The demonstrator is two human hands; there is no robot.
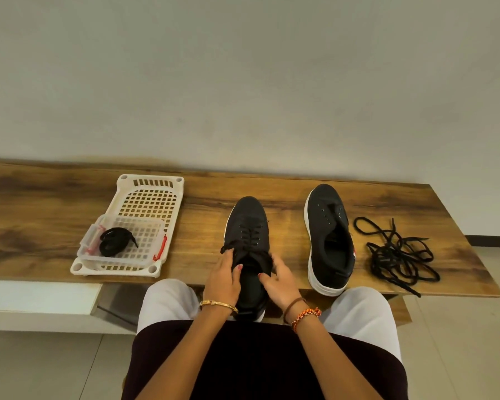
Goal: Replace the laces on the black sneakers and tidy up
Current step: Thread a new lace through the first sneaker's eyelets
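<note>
A black sneaker (247,226) stands on the wooden bench (272,186) right before me, toe pointing away, with a black lace threaded through its eyelets. My left hand (223,281) holds the shoe's left side by the collar, where a lace end sticks out. My right hand (277,280) grips the lace end at the right side of the opening. The second black sneaker (329,238) stands to the right with bare eyelets. Beside it lies a tangled pile of black laces (399,255).
A white plastic basket (147,197) sits at the left of the bench. Inside it is a clear box (153,232) with red clips, holding a coiled black lace (114,245). A white wall runs behind the bench, and my knees are under its front edge.
</note>
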